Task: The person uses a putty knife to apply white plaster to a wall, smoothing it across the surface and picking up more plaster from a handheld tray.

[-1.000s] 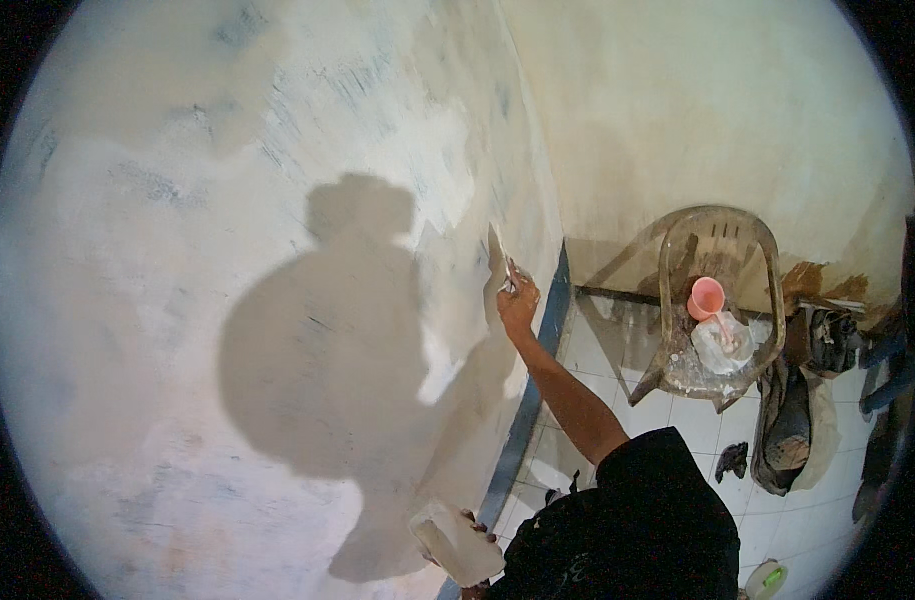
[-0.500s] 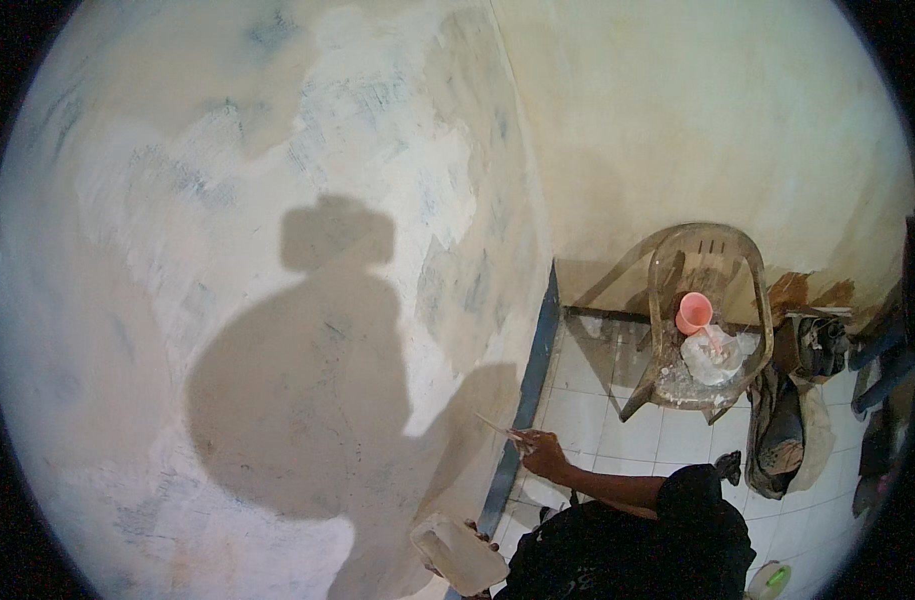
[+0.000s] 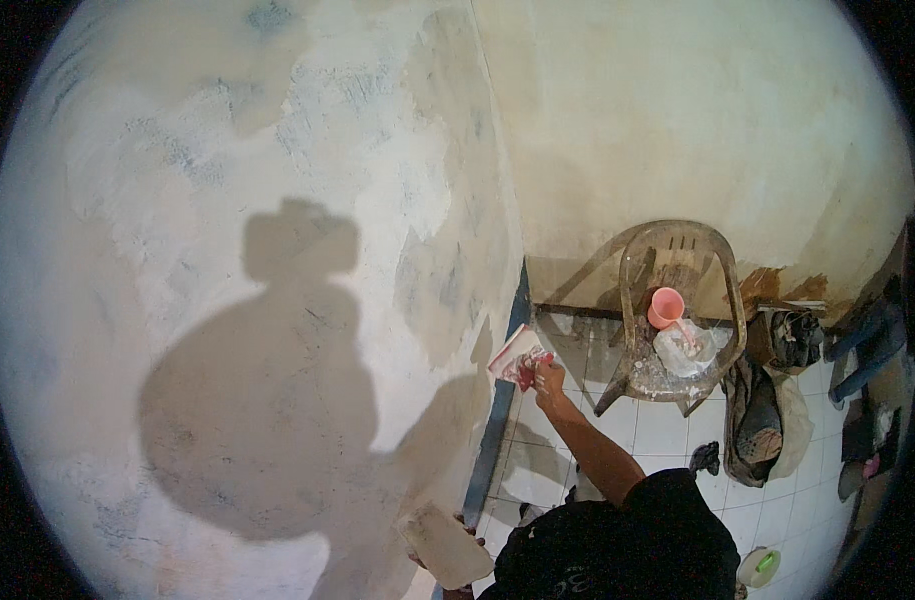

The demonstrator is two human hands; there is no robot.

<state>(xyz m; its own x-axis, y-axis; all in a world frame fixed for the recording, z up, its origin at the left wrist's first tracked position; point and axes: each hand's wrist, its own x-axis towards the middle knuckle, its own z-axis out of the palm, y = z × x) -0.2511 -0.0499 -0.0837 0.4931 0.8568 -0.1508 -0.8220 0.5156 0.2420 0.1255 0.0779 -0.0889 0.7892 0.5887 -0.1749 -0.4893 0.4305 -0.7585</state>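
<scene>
My right hand [image 3: 549, 382] is pinching the red-and-white scraper [image 3: 518, 352] beside the patchy wall [image 3: 367, 150], seemingly keeping its broad face clear; my left hand [image 3: 466, 528] is gripping the pale tray [image 3: 445, 548] lower, probably for easy reach.

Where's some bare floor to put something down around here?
White tile shows bare between the brown chair and the black sleeve, and again between the dark sack and the round tub. It's crowded on the chair seat, where the pink dipper and plastic bag sit, and by the blue skirting, where the right hand holds a wide blade.
</scene>
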